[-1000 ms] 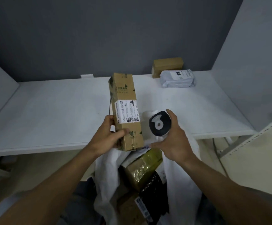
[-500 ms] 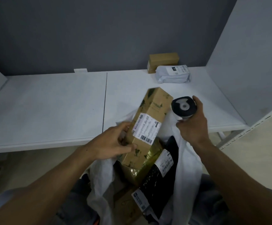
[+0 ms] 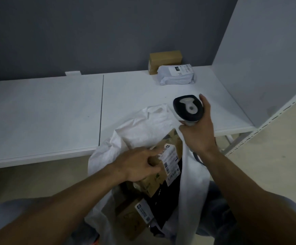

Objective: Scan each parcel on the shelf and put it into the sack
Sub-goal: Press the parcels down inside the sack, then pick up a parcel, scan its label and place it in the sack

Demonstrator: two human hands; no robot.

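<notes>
The white shelf point(image 3: 46, 112) runs in from nine o'clock. In front of it the left hand point(image 3: 140, 165) curls its fingers round the long cardboard box point(image 3: 152, 184). The box lies tilted in the mouth of the white woven sack point(image 3: 143, 128), label up. Beneath it in the sack are a black parcel point(image 3: 172, 190) and, toward six o'clock, another labelled cardboard box point(image 3: 129, 220). At the sack's two o'clock the right hand point(image 3: 198, 133) is clamped on the handle of a barcode scanner point(image 3: 187, 108), over the shelf's front edge. Far back at one o'clock a small brown box point(image 3: 165, 59) sits on the shelf, a pale poly mailer point(image 3: 177, 75) just in front.
</notes>
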